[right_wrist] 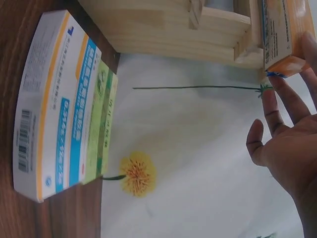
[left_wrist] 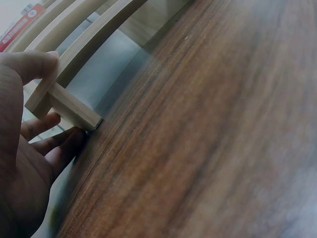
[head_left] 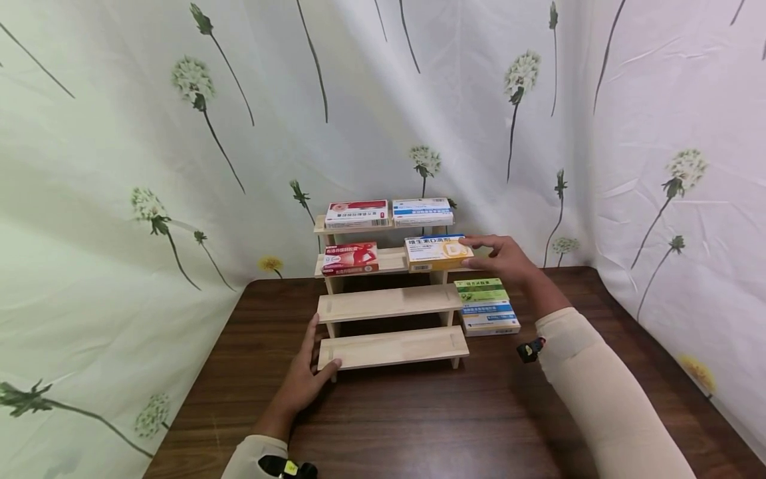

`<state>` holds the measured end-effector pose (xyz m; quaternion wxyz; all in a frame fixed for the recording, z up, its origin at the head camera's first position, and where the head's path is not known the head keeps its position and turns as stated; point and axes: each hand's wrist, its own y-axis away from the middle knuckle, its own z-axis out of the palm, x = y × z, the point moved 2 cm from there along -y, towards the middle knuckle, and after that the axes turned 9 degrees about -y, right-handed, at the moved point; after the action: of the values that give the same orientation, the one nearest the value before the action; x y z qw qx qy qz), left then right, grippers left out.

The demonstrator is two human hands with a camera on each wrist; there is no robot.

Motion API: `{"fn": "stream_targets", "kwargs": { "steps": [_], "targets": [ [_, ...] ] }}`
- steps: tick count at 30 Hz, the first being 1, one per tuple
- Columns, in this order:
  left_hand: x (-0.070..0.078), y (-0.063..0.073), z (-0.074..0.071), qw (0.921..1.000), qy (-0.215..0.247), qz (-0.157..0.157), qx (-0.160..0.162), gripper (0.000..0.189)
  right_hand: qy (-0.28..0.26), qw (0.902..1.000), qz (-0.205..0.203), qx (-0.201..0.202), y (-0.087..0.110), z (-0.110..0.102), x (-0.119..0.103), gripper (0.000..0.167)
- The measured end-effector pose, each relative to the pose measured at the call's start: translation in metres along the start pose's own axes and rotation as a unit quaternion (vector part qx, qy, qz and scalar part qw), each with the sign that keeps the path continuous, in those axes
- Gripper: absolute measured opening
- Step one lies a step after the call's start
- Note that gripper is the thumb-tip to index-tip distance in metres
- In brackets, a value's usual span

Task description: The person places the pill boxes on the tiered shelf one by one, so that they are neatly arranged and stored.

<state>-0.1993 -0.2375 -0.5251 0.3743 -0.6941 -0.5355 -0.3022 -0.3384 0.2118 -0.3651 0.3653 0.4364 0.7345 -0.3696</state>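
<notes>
A stepped wooden display rack (head_left: 389, 303) with several tiers stands on the table. My left hand (head_left: 302, 372) grips its lower left end; in the left wrist view the thumb (left_wrist: 42, 64) lies over the lowest step and the other fingers are behind the end leg. My right hand (head_left: 509, 263) pinches the right end of a white and orange vitamin D medicine box (head_left: 437, 253), at the second tier from the top. Whether the box's underside fully rests on that tier I cannot tell. Left of it on the same tier lies a red medicine box (head_left: 350, 258).
On the top tier are a red-and-white box (head_left: 357, 213) and a blue-and-white box (head_left: 422, 211). Right of the rack, a green box (head_left: 481, 289) and blue-and-white boxes (head_left: 489, 317) lie on the brown table (head_left: 419, 419). A flower-printed cloth (head_left: 359, 80) surrounds the table.
</notes>
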Motion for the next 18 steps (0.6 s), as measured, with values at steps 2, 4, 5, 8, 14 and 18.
{"fn": "stream_targets", "kwargs": {
  "steps": [2, 4, 5, 8, 14, 18],
  "targets": [
    [0.000, 0.000, 0.000, 1.0000, -0.001, 0.000, 0.000, 0.107, -0.012, 0.9999, -0.002, -0.001, -0.002, 0.004, 0.001, 0.050],
    [0.000, 0.000, 0.000, 1.0000, -0.001, 0.000, 0.000, 0.107, -0.017, 0.9998, -0.002, 0.000, -0.003, 0.009, 0.001, 0.051],
    [0.000, 0.000, 0.000, 1.0000, 0.000, 0.000, -0.001, 0.107, -0.016, 0.9999, -0.004, 0.000, -0.004, 0.011, 0.001, 0.051],
    [0.000, 0.000, 0.000, 1.0000, 0.001, 0.001, 0.000, 0.107, -0.017, 0.9998, -0.009, 0.006, -0.007, 0.017, 0.002, 0.052],
    [0.000, 0.000, 0.000, 1.0000, 0.001, 0.005, 0.001, 0.108, -0.030, 0.9992, -0.019, 0.016, -0.010, 0.028, 0.004, 0.052],
    [-0.001, 0.000, 0.000, 0.9999, -0.003, 0.014, 0.004, 0.108, -0.034, 0.9988, -0.026, 0.023, -0.011, 0.033, 0.004, 0.052]
  ]
}}
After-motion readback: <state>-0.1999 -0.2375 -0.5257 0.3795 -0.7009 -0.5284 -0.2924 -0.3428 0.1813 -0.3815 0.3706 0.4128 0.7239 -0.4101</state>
